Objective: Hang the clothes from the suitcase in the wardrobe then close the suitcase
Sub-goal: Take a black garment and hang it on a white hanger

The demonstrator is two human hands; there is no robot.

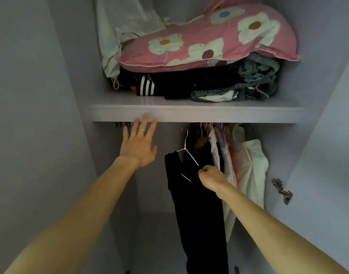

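Below shelf [189,113] front edge | left hand [139,147]: open, fingers [152,127] spread, near edge | right hand [211,179]: pinching hanger [190,156] carrying black garment [199,214], beside hung clothes [250,165]

The scene is dim and cool, with a bluish-grey cast over the wardrobe [51,95] walls. Light arrives from behind the camera — the 2 forearms, the left hand [139,147] and the right hand [211,177] are the most evenly lit surfaces, without hard shadows. A soft sheen lies on top of the shelf [209,113] near its front edge. Under the shelf the space sinks into shadow, and the black garment [199,204] shows as a near-flat dark mass; only the thin white hanger [191,156] stands out on it. The whole picture is slightly soft and smeared. Wide-angle distortion splays the side walls outward and stretches the arms toward the bottom corners.
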